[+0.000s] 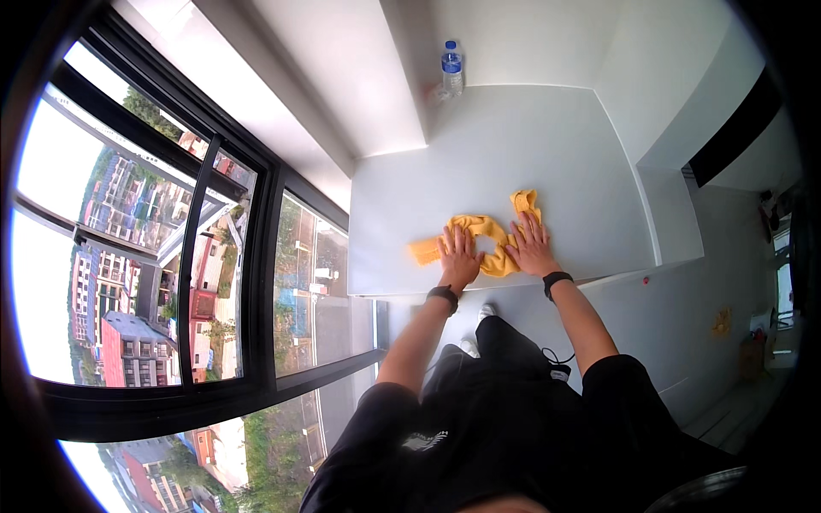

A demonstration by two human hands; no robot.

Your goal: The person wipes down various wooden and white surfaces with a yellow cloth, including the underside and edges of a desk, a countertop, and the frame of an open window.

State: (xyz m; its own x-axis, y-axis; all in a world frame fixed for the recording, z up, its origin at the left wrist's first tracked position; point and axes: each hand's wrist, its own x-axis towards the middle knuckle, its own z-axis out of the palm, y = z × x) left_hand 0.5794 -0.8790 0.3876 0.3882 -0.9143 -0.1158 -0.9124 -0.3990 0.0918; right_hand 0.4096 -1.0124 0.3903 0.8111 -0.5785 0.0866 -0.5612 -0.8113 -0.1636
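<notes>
A yellow cloth (500, 263) lies twisted into a loose loop on the pale grey platform (545, 141), close to its front edge. One end sticks out to the left; the other reaches up to the right. My left hand (458, 256) rests flat on the loop's left side, palm down, fingers slightly spread. On the right side of the cloth, my right hand (532, 249) is also palm down with fingers apart. Neither hand is seen gripping the fabric, though the palms hide part of it. Each wrist wears a dark band.
A clear plastic bottle (452, 69) with a blue cap stands at the platform's back, beside a white wall projection (359, 83). Black-framed windows (266, 269) run along the left. A low raised ledge (670, 218) bounds the right side. A small red object (646, 281) lies lower right.
</notes>
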